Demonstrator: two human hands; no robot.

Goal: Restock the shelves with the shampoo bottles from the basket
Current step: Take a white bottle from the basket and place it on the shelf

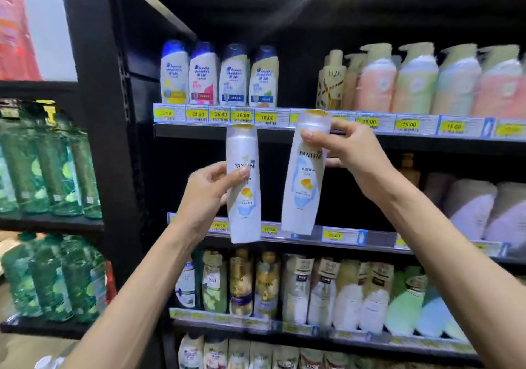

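Observation:
I hold two white Pantene shampoo bottles upright in front of the black shelving. My left hand (206,195) grips the left bottle (244,217) around its middle. My right hand (345,152) holds the right bottle (303,195) near its cap, slightly higher and tilted. Both bottles hang in front of the middle shelf (378,239), whose left part behind them is dark and bare. The basket is out of view.
The upper shelf (398,132) carries Head & Shoulders bottles (219,75) at the left and pastel pump bottles (418,81) at the right. Refill pouches (469,206) sit on the middle shelf's right. Bottles fill the lower shelf (299,291). Green bottles (48,166) stand on the left rack.

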